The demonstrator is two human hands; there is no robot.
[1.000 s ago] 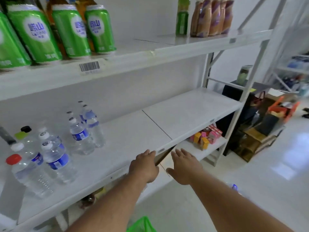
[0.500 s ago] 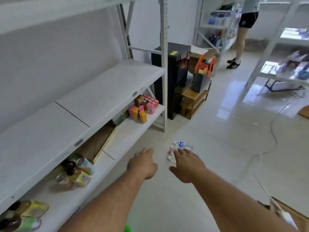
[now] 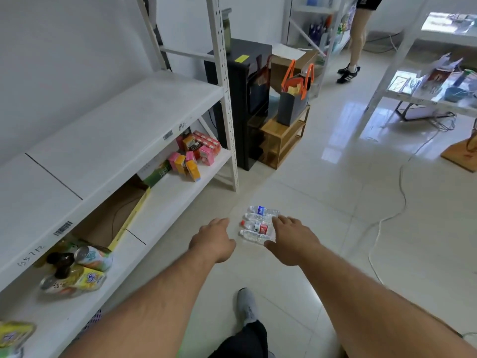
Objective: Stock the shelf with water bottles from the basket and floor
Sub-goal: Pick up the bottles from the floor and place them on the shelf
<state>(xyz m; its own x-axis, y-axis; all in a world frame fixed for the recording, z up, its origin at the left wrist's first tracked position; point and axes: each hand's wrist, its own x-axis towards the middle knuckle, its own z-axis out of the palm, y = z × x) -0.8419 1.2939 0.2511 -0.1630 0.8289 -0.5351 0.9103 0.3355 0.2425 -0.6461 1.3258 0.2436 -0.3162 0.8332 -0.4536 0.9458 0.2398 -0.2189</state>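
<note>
Several clear water bottles (image 3: 258,224) lie side by side on the tiled floor; one has a blue label, another a red cap and red label. My right hand (image 3: 291,239) is stretched out with fingers apart, overlapping the right ends of the bottles in view and holding nothing. My left hand (image 3: 213,241) hangs to the left of the bottles, fingers loosely curled and empty. The white shelf (image 3: 108,140) runs along the left, its middle board bare here. The basket is out of view.
The bottom shelf board (image 3: 165,202) holds pink and orange cartons, a cardboard box and cans. A black cabinet (image 3: 245,99), a wooden rack with a grey bag (image 3: 291,107) stand ahead. A cable (image 3: 397,202) trails on the floor. Another person's legs (image 3: 356,37) are far back.
My view has swung from the middle shelf with its standing bottles down and right to the floor. Both arms stayed stretched out and now reach toward the bottles lying on the floor.
</note>
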